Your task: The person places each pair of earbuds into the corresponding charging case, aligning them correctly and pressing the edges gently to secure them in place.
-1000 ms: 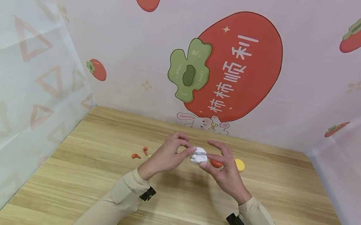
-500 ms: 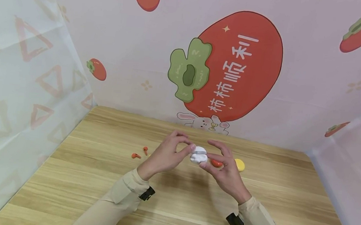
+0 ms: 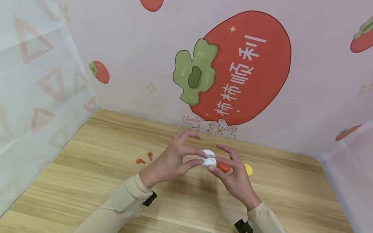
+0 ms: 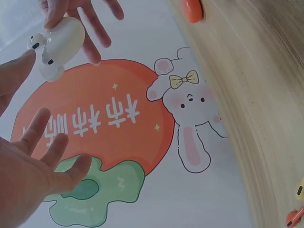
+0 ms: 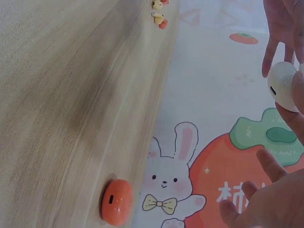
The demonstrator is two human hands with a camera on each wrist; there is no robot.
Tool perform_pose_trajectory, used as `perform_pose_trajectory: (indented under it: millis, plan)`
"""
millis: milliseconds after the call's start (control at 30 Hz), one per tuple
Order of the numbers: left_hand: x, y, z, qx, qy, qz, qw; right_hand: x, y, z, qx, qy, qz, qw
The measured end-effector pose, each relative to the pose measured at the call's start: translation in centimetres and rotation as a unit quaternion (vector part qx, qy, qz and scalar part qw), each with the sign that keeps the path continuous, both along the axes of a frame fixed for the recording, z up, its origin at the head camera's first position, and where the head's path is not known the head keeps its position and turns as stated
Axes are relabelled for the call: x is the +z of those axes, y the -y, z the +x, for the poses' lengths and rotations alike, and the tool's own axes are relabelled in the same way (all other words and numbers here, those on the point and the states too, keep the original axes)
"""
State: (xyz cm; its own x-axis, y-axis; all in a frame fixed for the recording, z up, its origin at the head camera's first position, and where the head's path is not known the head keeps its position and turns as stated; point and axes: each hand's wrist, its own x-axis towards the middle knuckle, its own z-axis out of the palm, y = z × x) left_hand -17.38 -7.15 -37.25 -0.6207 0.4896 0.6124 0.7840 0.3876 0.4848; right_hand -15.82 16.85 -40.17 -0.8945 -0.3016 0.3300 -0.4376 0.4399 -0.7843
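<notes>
A white earbud case (image 3: 210, 163) with its lid up is held above the table by my right hand (image 3: 236, 180), gripped between thumb and fingers. Two white earbuds show at the case in the left wrist view, one upper (image 4: 35, 42) and one lower (image 4: 52, 71). My left hand (image 3: 171, 161) has thumb and index finger at the upper earbud and seems to pinch it. Its other fingers are spread away. In the right wrist view the rounded back of the case (image 5: 281, 86) shows, and fingers partly cover it.
On the wooden table (image 3: 198, 212), a red-orange case (image 3: 224, 167) and a yellow case (image 3: 248, 170) lie behind the right hand. Orange earbuds (image 3: 140, 160) lie left of the left hand, with yellow earbuds (image 5: 157, 18) close by. A printed backdrop (image 3: 136, 90) rises behind the table.
My left thumb and index finger have moved from the lid down to an earbud, and the other left fingers have lifted and spread. The right hand still holds the case, shifted slightly up.
</notes>
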Motion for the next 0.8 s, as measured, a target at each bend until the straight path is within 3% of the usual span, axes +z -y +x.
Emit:
perform_pose_trajectory:
  millis: [333,800]
  plan:
    - [-0.14,-0.25,0.15,0.003,-0.018,-0.037,0.9992,-0.10,0.13,-0.05,0.003,-0.001,-0.005,1.0000]
    - [0.14,-0.60,0.41,0.006,-0.026,-0.051,0.9983,-0.22,0.30,-0.07,0.008,-0.002,-0.007,0.9999]
